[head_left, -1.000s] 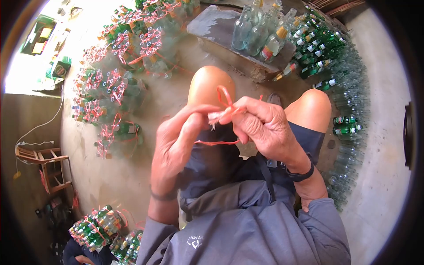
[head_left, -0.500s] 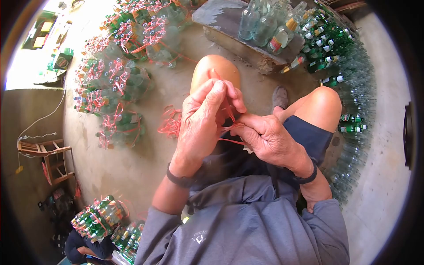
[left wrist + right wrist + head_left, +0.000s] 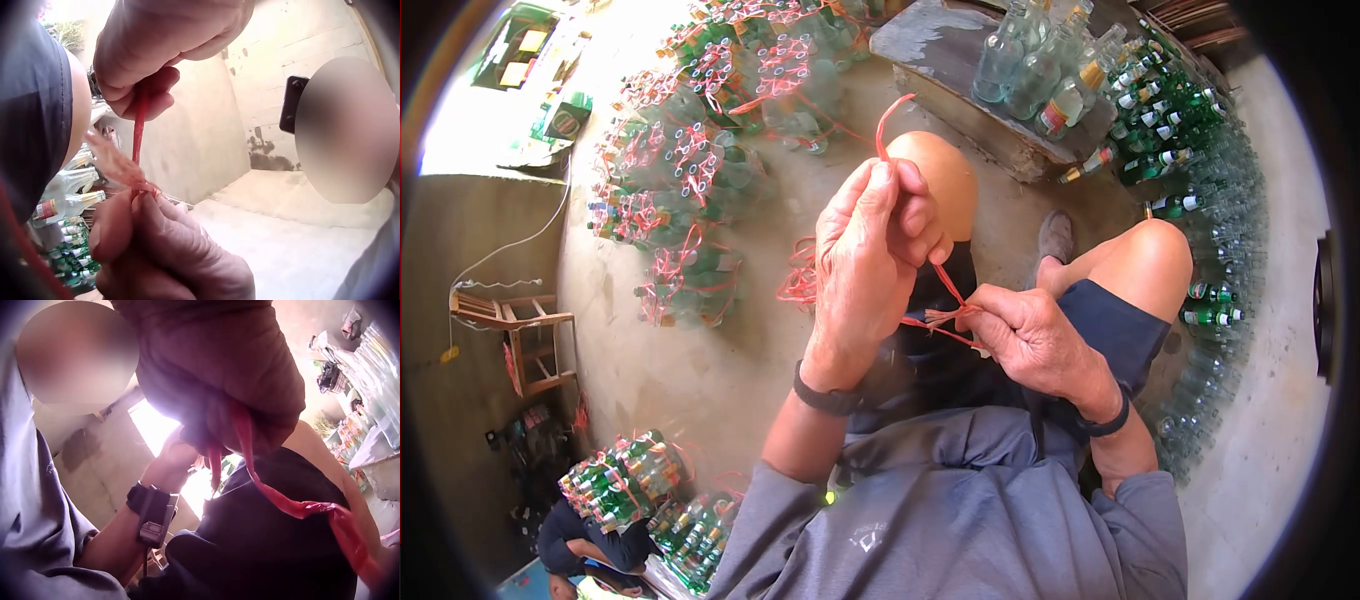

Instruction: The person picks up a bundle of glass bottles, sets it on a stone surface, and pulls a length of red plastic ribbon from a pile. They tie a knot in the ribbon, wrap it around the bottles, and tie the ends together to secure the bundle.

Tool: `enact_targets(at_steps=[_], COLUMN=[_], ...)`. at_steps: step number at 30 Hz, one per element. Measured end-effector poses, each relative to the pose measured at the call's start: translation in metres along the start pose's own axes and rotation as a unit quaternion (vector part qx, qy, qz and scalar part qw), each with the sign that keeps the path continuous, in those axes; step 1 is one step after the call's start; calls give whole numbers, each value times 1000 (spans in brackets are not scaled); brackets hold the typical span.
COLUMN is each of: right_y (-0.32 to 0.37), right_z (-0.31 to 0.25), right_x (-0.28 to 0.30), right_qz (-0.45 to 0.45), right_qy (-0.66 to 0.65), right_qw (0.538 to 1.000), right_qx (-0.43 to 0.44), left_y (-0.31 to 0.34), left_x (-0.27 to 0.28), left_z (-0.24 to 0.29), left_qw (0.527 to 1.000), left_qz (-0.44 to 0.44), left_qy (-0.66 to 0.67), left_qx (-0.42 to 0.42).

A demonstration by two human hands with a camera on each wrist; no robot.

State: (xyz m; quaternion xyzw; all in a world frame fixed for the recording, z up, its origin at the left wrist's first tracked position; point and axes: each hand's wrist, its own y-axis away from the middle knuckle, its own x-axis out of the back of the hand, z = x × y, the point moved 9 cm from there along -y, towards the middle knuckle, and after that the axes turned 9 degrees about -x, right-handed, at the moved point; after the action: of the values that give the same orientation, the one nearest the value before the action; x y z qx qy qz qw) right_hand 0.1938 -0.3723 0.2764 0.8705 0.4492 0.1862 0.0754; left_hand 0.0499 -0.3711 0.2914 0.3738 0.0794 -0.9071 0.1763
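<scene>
In the head view a red plastic string [image 3: 948,284] runs taut between the two hands above the lap. The left hand [image 3: 868,250] pinches it between thumb and curled fingers, a loose end sticking up past the thumb. Lower and to the right, the right hand [image 3: 1030,338] pinches the string where frayed ends stick out. The left wrist view shows the frayed tuft [image 3: 119,164] beside the right hand's fingertips [image 3: 145,206]. From the right hand [image 3: 219,375] a red strand [image 3: 290,505] hangs down in the right wrist view.
Bundles of bottles tied with red string [image 3: 690,160] stand on the floor at left. Glass bottles [image 3: 1055,90] stand on a stone slab [image 3: 960,110]; green bottles [image 3: 1160,130] line the right wall. A wooden chair [image 3: 520,325] and another person [image 3: 585,535] are at far left.
The hands have moved apart, drawing the string out between them. The left hand rose from beside the right hand, and the loop seen earlier above the fingers is now a single upright end.
</scene>
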Motion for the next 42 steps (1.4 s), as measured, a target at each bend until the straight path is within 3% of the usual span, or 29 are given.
enact_targets(at_steps=[6, 8, 10, 12, 16, 18, 20, 22, 24, 26, 32, 37, 42], right_y=[0, -2, -1, -2, -3, -2, -6, -1, 0, 2, 2, -4, -9], right_z=[0, -6, -8, -4, 2, 1, 8, 0, 1, 1, 4, 19, 34], right_x=[0, 19, 40, 50, 53, 56, 58, 64, 66, 67, 68, 54, 54], right_qz=[-25, 41, 134, 128, 129, 168, 166, 220, 226, 230, 235, 137, 112], right_qy=[-23, 3, -76, -176, -267, -321, -317, -281, -260, -240, -193, -399, -435], right_qw=[999, 998, 985, 976, 955, 932, 932, 927, 932, 938, 947, 906, 893], right_qx=[-6, 43, 80, 20, -17, 24, 57, 116, 110, 103, 99, 15, -28], left_y=[-3, -1, -1, 3, 11, 15, 19, 23, 27, 29, 33, 31, 32], left_x=[7, 6, 4, -3, -10, -18, -30, -37, -44, -48, -44, -41, -39], left_z=[1, 2, 11, 8, -3, -14, -27, -44, -51, -68, -81, -95, -104], left_qw=[1000, 999, 999, 999, 985, 974, 971, 976, 961, 983, 988, 990, 985], left_qz=[-11, -8, -8, -13, 4, 7, -16, -13, -55, -42, -37, -21, -56], left_qy=[24, 31, -14, -29, -170, -223, -236, -215, -271, -179, -146, -104, -101], left_qx=[-6, -9, -39, -40, -41, -33, -21, -27, -25, -23, 43, 95, 130])
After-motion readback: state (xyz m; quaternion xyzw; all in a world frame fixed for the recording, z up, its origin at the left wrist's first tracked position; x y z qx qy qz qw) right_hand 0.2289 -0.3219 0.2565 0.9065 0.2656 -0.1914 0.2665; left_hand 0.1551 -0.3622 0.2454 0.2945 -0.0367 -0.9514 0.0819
